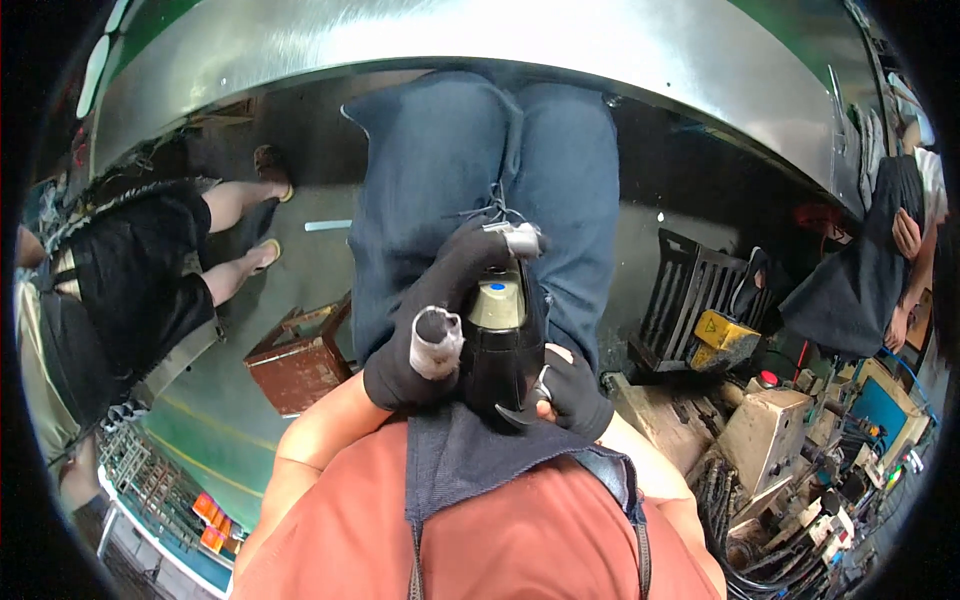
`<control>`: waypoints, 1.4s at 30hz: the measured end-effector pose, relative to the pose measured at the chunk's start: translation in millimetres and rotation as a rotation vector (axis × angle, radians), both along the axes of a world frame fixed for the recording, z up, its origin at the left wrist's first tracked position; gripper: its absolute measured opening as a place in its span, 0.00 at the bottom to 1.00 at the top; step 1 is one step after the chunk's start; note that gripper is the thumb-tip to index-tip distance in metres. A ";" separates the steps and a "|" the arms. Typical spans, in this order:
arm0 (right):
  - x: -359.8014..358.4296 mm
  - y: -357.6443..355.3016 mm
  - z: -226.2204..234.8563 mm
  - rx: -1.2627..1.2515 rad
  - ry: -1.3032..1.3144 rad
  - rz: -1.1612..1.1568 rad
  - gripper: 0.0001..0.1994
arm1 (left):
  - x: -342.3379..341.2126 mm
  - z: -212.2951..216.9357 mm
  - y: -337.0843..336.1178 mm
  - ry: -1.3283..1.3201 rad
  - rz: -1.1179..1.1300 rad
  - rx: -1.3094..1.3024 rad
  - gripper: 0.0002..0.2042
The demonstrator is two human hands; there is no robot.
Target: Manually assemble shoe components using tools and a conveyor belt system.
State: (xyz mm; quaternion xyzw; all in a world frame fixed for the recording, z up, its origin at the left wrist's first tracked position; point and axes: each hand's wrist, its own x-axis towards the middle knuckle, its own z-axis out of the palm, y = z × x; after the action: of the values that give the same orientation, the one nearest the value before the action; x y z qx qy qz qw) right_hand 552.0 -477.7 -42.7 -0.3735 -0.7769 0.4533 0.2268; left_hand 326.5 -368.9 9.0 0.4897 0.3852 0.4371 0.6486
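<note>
Black knit gloves cover both my hands: my left hand (pixel 430 335), its thumb wrapped in grey tape, is closed around the top of a dark handheld tool (pixel 500 340) with a brass-coloured body and a blue dot, held just above my denim apron (pixel 480 450). My right hand (pixel 572 385) grips the tool's lower side, beside its curved trigger, over my blue-trousered knees.

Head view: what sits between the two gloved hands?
In the head view a black handheld tool with a tan body sits between the left hand and right hand; both black gloves grip it over the denim-clad lap.
</note>
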 end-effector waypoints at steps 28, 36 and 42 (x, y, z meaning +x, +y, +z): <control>-16.1 -13.5 6.4 -0.149 0.178 -0.043 0.17 | 0.1 -34.6 18.8 -0.039 -0.142 0.128 0.26; -15.8 30.9 15.9 -0.007 0.124 -0.062 0.14 | 2.8 -32.8 42.3 -0.149 -0.062 -0.024 0.36; -12.5 106.0 123.1 -0.715 0.272 -0.336 0.18 | 2.5 21.1 94.5 -0.174 0.104 -0.484 0.25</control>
State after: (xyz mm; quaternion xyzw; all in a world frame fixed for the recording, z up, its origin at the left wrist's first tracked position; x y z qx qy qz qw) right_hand 539.5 -371.7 80.3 -0.4871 -0.4619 0.6963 0.2542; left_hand 329.0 -274.4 30.1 0.2604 0.4457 0.4055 0.7544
